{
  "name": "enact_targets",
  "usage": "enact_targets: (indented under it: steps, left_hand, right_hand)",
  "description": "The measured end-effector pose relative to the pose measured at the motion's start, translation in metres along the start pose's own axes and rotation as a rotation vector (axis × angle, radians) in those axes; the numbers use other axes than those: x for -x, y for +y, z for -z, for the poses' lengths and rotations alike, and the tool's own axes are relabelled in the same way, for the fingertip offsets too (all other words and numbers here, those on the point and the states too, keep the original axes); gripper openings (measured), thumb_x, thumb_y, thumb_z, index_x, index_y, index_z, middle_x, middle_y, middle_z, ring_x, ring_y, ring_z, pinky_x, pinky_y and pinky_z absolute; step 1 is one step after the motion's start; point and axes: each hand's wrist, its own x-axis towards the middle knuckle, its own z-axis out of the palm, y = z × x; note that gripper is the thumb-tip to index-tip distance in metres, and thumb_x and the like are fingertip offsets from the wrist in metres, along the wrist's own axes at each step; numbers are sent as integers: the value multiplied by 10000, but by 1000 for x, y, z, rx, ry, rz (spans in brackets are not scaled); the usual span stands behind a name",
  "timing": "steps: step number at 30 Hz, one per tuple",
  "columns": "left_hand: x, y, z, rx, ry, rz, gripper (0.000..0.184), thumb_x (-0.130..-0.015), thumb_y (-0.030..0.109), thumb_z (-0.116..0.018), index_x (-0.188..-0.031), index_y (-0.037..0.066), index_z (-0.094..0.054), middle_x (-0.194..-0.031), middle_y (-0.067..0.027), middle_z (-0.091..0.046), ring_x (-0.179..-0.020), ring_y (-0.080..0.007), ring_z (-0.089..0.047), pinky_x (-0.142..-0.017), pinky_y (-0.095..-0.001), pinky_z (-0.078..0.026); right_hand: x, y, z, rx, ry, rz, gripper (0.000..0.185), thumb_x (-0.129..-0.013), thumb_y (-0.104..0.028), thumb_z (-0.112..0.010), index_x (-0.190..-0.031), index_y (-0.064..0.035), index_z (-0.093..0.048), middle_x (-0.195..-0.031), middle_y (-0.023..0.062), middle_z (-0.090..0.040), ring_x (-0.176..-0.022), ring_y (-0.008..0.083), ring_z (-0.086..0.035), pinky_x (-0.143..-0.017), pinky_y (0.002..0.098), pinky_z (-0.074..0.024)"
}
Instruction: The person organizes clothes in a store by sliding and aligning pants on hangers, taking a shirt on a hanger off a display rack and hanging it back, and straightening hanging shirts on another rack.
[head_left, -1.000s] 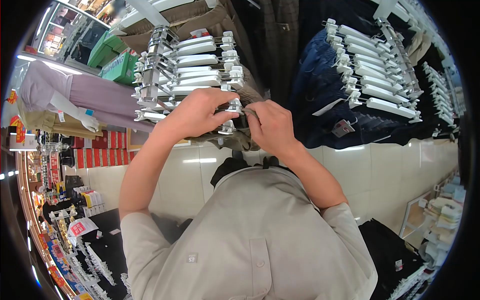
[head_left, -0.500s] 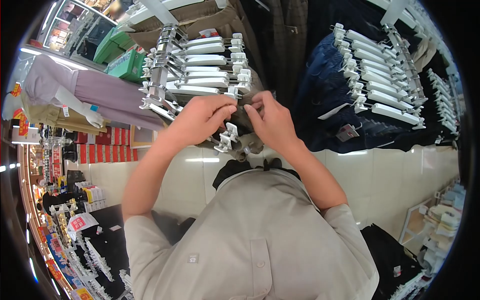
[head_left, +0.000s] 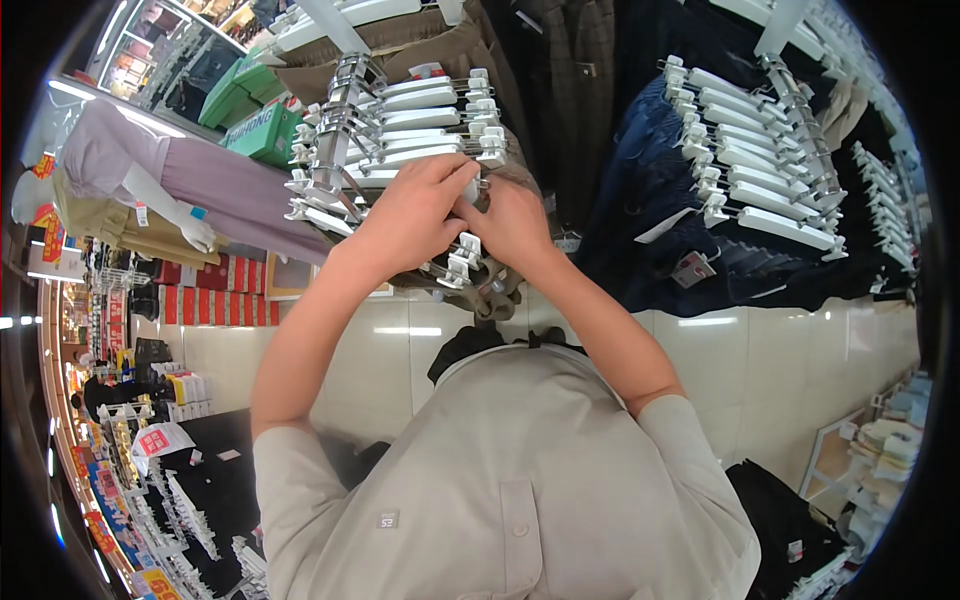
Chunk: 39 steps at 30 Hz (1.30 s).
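Observation:
My left hand (head_left: 425,212) is closed around the end of a white clip hanger (head_left: 476,182), at the near end of a row hung from a chrome rail (head_left: 334,142). Right against it, my right hand (head_left: 512,226) has its fingers curled at the waist of brownish trousers (head_left: 516,176). The fingertips of both hands meet and partly hide the clip and cloth. Just below them, another white hanger clip (head_left: 463,262) sticks out over bunched olive-brown cloth (head_left: 497,304).
More white clip hangers (head_left: 765,155) with dark blue trousers (head_left: 640,170) hang on the right. At left stand a mannequin in a mauve outfit (head_left: 220,175), green boxes (head_left: 262,132) and red-and-white boxes (head_left: 225,304). Black garments (head_left: 215,480) lie behind on the left.
My right hand has moved left and up, so its fingers now meet my left hand's at the hanger end. My left hand has moved slightly up over the hangers. The camera has shifted a little.

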Motion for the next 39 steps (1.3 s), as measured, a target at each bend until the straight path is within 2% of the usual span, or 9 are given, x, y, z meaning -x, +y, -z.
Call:
enact_targets:
  steps: [3, 7, 9, 12, 18, 27, 33, 37, 39]
  left_hand:
    - [-2, -2, 1, 6, -34, -3, 661, -786, 63, -771, -1402, 1, -538, -1402, -165, -557, -1291, -389, -526, -1108, -449, -435]
    - [-1, 3, 9, 69, -105, 69, 633, -819, 77, -765, -1405, -11, -543, -1356, -171, -568, -1244, -380, -555, -1071, -431, -457]
    - [-4, 0, 11, 169, -188, 105, 567, -844, 90, -761, -1368, -19, -574, -1315, -172, -575, -1200, -370, -574, -1038, -425, -470]
    - [-5, -4, 11, 238, -235, 106, 469, -878, 116, -754, -1302, -29, -619, -1257, -174, -587, -1142, -356, -594, -994, -420, -483]
    - [-3, -10, 5, 144, -138, -29, 411, -879, 136, -752, -1243, -24, -648, -1148, -180, -637, -1089, -367, -609, -947, -440, -500]
    - [-4, -11, 2, 137, -93, -40, 405, -848, 111, -761, -1217, -20, -662, -1069, -186, -665, -1040, -385, -628, -900, -448, -518]
    - [-1, -13, 0, 171, -58, -70, 369, -860, 120, -765, -1188, -26, -679, -1038, -179, -669, -994, -376, -641, -877, -439, -525]
    - [4, -6, 10, 296, -83, 8, 336, -925, 149, -728, -1193, -44, -668, -1018, -182, -668, -965, -365, -641, -865, -422, -517]
    - [1, -10, 4, 328, -7, 56, 282, -967, 172, -691, -1165, -28, -668, -864, -163, -663, -821, -335, -655, -750, -396, -521]
  right_hand:
    - [2, -5, 3, -41, -64, -74, 507, -846, -410, -790, -999, 54, -657, -867, 236, -718, -821, 435, -705, -760, 509, -551]
    - [9, 1, 2, -68, -54, 82, 412, -843, -276, -779, -1051, 51, -640, -983, 255, -702, -936, 430, -690, -832, 503, -543]
    - [16, 2, 7, -25, -53, 174, 372, -841, -213, -765, -1069, 48, -629, -1035, 261, -690, -995, 431, -677, -865, 504, -536]
    - [24, -6, 21, 9, -126, 106, 321, -848, -167, -740, -1062, 39, -618, -1059, 257, -684, -1033, 430, -666, -882, 513, -531]
    - [33, -5, 25, 170, -52, 207, 171, -845, -124, -669, -914, 29, -636, -913, 239, -698, -880, 417, -697, -790, 512, -558]
    - [33, -1, 24, 91, 131, 352, 136, -839, -82, -636, -742, 6, -599, -755, 207, -665, -716, 398, -670, -679, 508, -538]
    - [33, -2, 25, -2, 124, 373, 157, -875, -118, -667, -770, -6, -633, -751, 183, -662, -704, 377, -670, -680, 479, -539]
    - [36, -12, 43, -239, 21, 193, 194, -898, -177, -710, -926, -2, -630, -863, 170, -657, -725, 368, -674, -676, 449, -544]
    - [37, -18, 42, -284, 106, 165, 264, -897, -204, -735, -1007, -1, -609, -938, 159, -639, -738, 367, -676, -670, 436, -546]
